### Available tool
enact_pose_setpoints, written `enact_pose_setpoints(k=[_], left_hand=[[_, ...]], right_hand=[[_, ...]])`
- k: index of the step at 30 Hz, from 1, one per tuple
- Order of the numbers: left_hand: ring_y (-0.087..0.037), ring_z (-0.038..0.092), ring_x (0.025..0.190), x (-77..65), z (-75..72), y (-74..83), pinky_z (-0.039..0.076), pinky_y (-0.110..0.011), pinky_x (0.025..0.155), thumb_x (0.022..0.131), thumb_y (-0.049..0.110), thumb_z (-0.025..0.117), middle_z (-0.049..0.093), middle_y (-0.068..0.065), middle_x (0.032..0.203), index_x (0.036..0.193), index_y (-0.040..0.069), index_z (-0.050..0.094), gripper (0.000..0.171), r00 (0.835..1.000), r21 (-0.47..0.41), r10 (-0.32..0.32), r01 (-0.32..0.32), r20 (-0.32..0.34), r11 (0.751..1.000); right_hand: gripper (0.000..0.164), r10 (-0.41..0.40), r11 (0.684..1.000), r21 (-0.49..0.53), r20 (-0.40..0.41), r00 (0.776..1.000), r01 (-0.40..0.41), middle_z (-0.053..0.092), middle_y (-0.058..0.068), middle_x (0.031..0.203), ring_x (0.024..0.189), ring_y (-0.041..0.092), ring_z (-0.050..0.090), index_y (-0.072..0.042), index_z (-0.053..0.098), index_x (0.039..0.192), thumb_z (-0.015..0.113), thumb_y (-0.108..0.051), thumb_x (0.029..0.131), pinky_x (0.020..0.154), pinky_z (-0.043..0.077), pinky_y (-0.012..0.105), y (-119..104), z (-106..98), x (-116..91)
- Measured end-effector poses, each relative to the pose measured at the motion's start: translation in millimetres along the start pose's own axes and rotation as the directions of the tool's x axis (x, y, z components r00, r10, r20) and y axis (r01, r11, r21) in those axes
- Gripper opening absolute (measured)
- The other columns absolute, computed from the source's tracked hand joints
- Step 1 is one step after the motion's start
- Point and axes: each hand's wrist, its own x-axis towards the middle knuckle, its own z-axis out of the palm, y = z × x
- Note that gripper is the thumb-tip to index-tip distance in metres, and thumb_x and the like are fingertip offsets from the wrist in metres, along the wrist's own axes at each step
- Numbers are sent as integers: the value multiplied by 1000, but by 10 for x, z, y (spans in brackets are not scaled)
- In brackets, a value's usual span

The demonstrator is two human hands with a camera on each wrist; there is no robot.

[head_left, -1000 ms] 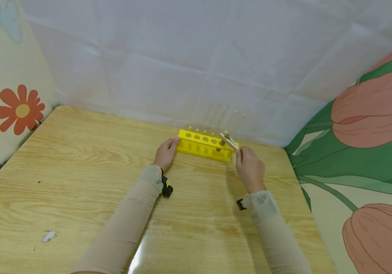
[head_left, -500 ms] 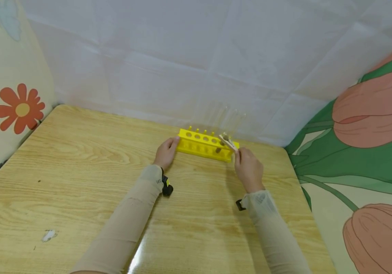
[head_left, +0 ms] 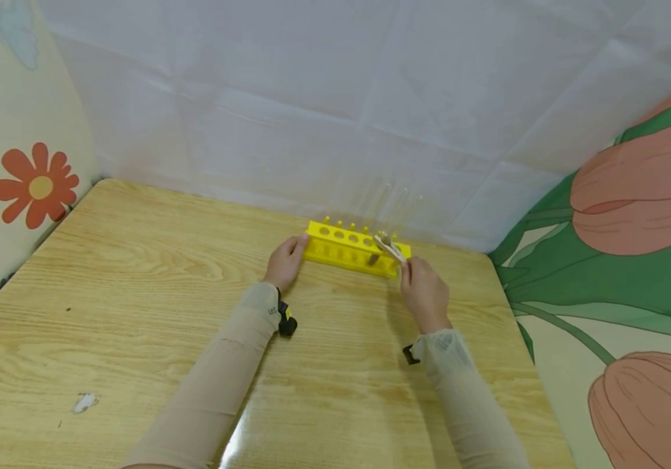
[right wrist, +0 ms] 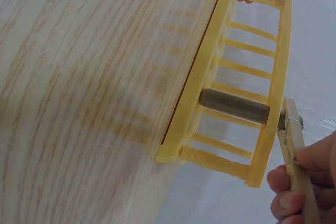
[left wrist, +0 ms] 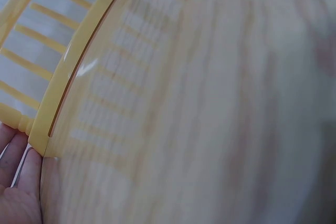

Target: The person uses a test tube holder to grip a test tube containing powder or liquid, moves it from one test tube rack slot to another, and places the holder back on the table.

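Note:
A yellow test tube rack (head_left: 341,260) stands on the wooden table near the back wall. My left hand (head_left: 285,264) grips its left end, thumb near the top. With my right hand (head_left: 427,293) I pinch a wooden test tube clamp (right wrist: 300,174), its far end around the upper part of a tube. That tube, a test tube with dark grey-brown contents (right wrist: 236,106), passes through a hole near the rack's right end. In the right wrist view its rounded bottom reaches the lower shelf. The left wrist view shows only the rack's side and a few of my left fingers (left wrist: 31,174).
Several clear glass tubes (head_left: 419,199) stick up behind the rack's right half, beside its row of yellow pegs (head_left: 339,223). A white sheet (head_left: 265,117) hangs right behind the table (head_left: 165,293). A flowered cloth (head_left: 634,299) borders the right side.
My right hand has moved slightly down and left with the clamp, and the dark test tube has sunk lower through the rack's hole. My left hand stays on the rack.

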Motion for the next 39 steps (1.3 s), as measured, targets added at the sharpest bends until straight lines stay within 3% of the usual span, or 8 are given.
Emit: enact_pose_setpoints(k=[16,39], left_hand=[[-31,51,134,11,0,-27,39,-46,115,105,60,38,60,-11,141,139,10,61,65,1000,-2,-3,3,-4,1000],[-32,49,136,-4,-8,-4,37,-47,116,105,61,37,58,-12,144,142,9,59,67,1000,2,-5,5,4,1000]], right_hand=[[23,29,1000,-4,9,1000,-29,68,16,90,70,32,64,0,67,103,57,-21,104,54,53,50,-7,35,-32],[16,-29,1000,4,-106,994,29,66,14,79,58,30,58,0,67,96,62,-14,101,44,47,47,69,142,-51]])
